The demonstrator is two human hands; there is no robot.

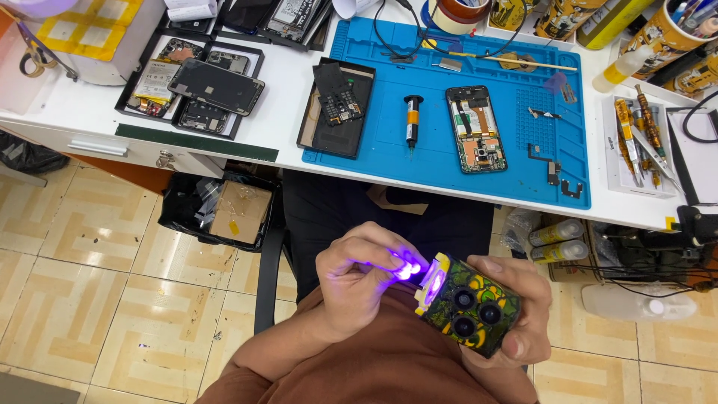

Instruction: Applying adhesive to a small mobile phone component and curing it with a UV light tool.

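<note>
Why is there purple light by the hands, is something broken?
Nothing looks broken. The right hand holds a small green-and-yellow lamp shining violet onto the left hand's fingertips. The opened phone on the blue mat lies flat, parts bare.

A phone repair workshop, seen from above a seated worker: a white counter (299, 112) carries a blue silicone work mat (441, 161) on which an opened smartphone (476, 129) lies with its circuit board exposed, beside a small adhesive syringe (411, 120). Black trays (191, 86) hold more dismantled handsets and a loose screen. A white tray of screwdrivers and tweezers (642, 142) stands at the mat's right edge, with rolls of tape (458, 13) behind.
</note>
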